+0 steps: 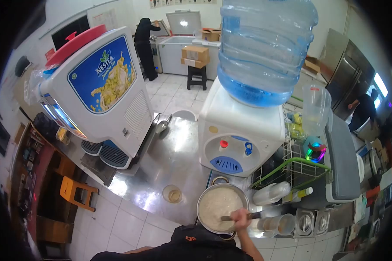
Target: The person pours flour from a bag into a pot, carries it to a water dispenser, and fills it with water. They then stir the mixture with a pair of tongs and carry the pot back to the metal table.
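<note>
A metal pot [220,204] of pale, creamy liquid stands at the front of the steel counter [178,139]. Over the pot's right rim, my right hand [240,219] is closed around a dark-handled utensil [253,215], whose other end reaches into the liquid. My left hand is out of view; only part of that arm shows at the bottom edge. A clear cup [173,194] with a little residue sits left of the pot. Right of the pot are clear containers [285,224] and lidded metal tins [304,222].
Behind the pot stands a water dispenser [239,126] with a big blue bottle [265,52]. A drink machine [104,95] occupies the left side. Right are a green-edged rack [292,163] and bottles [272,193]. One person [145,48] stands by the freezers, another [364,111] far right.
</note>
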Action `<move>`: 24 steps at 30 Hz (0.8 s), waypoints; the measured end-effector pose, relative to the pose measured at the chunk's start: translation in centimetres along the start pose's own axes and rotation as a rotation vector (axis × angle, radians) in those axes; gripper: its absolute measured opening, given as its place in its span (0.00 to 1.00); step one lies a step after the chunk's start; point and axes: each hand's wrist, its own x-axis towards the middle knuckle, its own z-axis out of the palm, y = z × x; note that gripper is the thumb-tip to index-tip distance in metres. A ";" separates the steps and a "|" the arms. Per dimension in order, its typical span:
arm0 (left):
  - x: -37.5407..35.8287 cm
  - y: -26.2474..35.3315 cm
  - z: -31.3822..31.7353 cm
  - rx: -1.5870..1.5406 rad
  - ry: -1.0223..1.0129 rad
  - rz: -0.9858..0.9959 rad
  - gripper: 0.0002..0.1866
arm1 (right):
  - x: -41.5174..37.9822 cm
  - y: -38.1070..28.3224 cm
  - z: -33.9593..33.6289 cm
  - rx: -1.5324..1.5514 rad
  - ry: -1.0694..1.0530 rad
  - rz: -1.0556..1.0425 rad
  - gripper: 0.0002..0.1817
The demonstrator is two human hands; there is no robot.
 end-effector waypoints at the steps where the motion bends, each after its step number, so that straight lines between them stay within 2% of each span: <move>1: 0.8 -0.5 0.4 -0.152 -0.025 -0.012 0.23 | 0.7 -0.3 -1.0 0.012 0.054 -0.015 0.22; 3: 2.1 -0.8 0.8 -0.284 -0.051 -0.028 0.23 | 2.0 -0.5 -0.3 0.099 0.261 -0.161 0.23; 4: 2.6 -0.8 0.9 -0.321 -0.059 -0.034 0.23 | 2.2 0.5 0.4 0.086 0.269 -0.144 0.23; 6: 3.5 -1.2 0.9 -0.357 -0.076 -0.048 0.23 | 1.5 2.9 1.6 0.239 0.135 -0.201 0.23; 7: 3.7 -1.6 0.9 -0.360 -0.075 -0.055 0.23 | 0.7 2.6 1.5 0.233 0.154 -0.184 0.23; 9: 3.9 -1.6 1.0 -0.381 -0.079 -0.056 0.23 | 0.2 1.2 0.5 0.099 -0.113 -0.076 0.24; 10: 3.9 -1.6 1.0 -0.391 -0.079 -0.054 0.23 | 0.4 0.2 -1.1 -0.012 -0.097 -0.062 0.24; 11: 3.9 -1.6 1.1 -0.403 -0.079 -0.056 0.23 | 0.8 -0.6 -2.0 -0.111 -0.013 -0.096 0.24; 12: 3.9 -1.7 1.2 -0.410 -0.076 -0.058 0.23 | 1.4 -1.0 -2.3 -0.091 0.062 -0.150 0.24; 14: 3.8 -1.7 1.3 -0.422 -0.076 -0.072 0.23 | 2.5 1.2 -1.3 0.022 0.366 -0.256 0.23; 16: 3.8 -1.5 1.5 -0.435 -0.071 -0.089 0.23 | 2.6 4.2 -0.8 0.280 0.145 -0.255 0.23; 17: 3.8 -1.4 1.4 -0.443 -0.065 -0.093 0.23 | 1.7 3.2 -1.0 0.267 0.166 -0.245 0.23; 19: 3.8 -1.2 1.3 -0.446 -0.049 -0.096 0.23 | 1.1 1.0 0.0 0.223 -0.059 0.016 0.23; 21: 4.1 -1.1 1.2 -0.453 -0.038 -0.099 0.23 | 1.9 -0.1 -1.2 0.143 -0.018 0.023 0.23; 23: 4.3 -1.3 1.4 -0.450 -0.033 -0.112 0.23 | 2.9 -0.6 -1.3 0.109 0.237 -0.176 0.23; 24: 4.0 -0.9 1.9 -0.440 -0.026 -0.119 0.23 | 3.4 1.0 -0.9 0.210 0.243 -0.245 0.23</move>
